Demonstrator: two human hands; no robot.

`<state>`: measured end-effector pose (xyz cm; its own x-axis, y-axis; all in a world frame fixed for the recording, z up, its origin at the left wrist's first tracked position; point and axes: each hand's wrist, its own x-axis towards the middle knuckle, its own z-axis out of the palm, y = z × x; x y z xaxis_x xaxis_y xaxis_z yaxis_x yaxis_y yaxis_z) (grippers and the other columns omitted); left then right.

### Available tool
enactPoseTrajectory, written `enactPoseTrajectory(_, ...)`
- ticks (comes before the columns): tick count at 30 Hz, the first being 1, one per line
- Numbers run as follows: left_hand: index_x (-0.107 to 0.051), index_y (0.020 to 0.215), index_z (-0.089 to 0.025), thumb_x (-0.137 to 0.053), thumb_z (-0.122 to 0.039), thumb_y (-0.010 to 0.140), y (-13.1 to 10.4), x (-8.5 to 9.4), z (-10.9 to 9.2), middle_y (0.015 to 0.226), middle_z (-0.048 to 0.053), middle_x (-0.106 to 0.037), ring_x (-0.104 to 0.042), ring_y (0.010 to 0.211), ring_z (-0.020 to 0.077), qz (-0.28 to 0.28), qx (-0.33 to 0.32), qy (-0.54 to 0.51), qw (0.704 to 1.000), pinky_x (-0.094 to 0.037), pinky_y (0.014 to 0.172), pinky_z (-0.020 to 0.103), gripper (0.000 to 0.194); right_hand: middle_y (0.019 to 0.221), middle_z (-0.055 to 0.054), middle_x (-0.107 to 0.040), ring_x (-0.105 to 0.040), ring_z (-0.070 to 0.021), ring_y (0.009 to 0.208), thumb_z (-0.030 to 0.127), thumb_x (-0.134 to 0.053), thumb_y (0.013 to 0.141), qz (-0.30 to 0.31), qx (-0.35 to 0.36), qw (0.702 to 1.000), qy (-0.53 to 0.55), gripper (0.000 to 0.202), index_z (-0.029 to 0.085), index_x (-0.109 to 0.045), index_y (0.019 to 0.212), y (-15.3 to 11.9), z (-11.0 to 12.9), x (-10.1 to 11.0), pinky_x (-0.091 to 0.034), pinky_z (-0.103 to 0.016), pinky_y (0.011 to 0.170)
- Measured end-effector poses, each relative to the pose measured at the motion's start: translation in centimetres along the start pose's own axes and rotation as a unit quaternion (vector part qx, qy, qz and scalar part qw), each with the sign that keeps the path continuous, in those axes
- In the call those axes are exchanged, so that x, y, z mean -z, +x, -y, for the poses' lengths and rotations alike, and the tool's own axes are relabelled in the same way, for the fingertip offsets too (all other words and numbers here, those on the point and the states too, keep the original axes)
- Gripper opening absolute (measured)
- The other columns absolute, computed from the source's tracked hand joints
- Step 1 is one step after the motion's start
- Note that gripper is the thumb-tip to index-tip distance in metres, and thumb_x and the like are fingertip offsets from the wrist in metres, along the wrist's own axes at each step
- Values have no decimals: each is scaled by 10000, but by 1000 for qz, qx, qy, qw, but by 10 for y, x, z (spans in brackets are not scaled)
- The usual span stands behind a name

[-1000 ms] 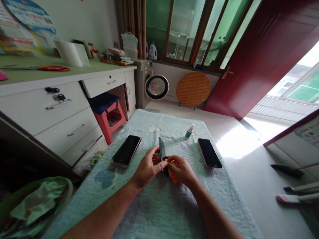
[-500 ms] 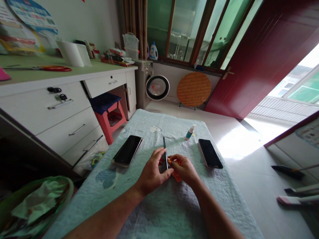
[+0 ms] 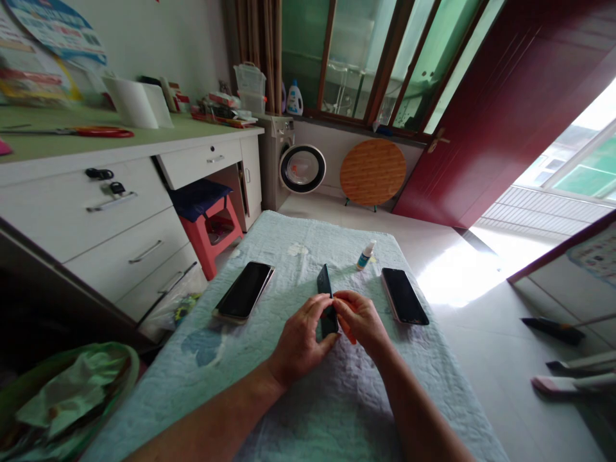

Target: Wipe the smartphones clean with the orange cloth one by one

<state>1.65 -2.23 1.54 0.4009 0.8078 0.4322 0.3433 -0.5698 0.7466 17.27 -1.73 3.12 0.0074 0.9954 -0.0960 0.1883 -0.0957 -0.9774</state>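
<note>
A dark phone (image 3: 325,278) is held on edge above the cloth-covered table (image 3: 289,410), tilted so that part of its flat side shows. My left hand (image 3: 301,337) grips it, thumb at the near end and fingers along the upper edge. My right hand (image 3: 362,319) is closed on an orange cloth (image 3: 347,330), its fingertips at the phone's upper edge beside my left fingertips. Most of the cloth is hidden under that hand. One phone (image 3: 244,290) lies at the left, another (image 3: 405,296) at the right. Behind them stands a small spray bottle (image 3: 366,255).
Left of the table are a green waste bin (image 3: 129,366), a red stool (image 3: 208,249) and a white drawer desk (image 3: 115,231). Farther back are a washing machine (image 3: 275,163) with its door open and a round wooden board (image 3: 373,172).
The held phone has turned from nearly edge-on, so that more of its flat side shows. My right hand and the orange cloth have moved up to its upper edge.
</note>
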Motion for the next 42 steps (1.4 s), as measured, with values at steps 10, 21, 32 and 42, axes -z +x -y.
enactPoseTrajectory(10,-530,1200,-210,-657,-230,776,-2,1,1,1202,89,-593,-586,1061,261,40,33,27,998,-481,949,418,443,802,-61,-697,-642,-185,720,437,-635,721,-63,16,993,-103,375,143,-679,949,8,-9,16,-509,-274,661)
enactPoseTrajectory(21,-510,1268,-199,-823,-293,613,4,13,19,1218,114,-597,-553,1102,305,37,85,65,994,-438,973,470,732,628,0,-610,-509,-101,493,346,-579,702,-55,-47,989,-132,296,131,-682,878,13,-20,28,-361,-195,441)
enactPoseTrajectory(32,-503,1287,-204,-764,-242,613,1,15,22,1302,131,-557,-494,1226,316,78,87,88,989,-371,1051,482,724,585,-11,-634,-544,-126,518,299,-535,734,-14,-22,969,-244,237,151,-712,793,11,-22,18,-366,-201,475)
enactPoseTrajectory(42,-491,1298,-166,-762,-272,646,-1,15,21,1305,158,-551,-493,1231,315,77,85,101,988,-373,1055,470,714,641,10,-609,-544,-140,580,237,-455,737,-59,21,960,-274,269,176,-615,944,8,-14,20,-370,-230,551)
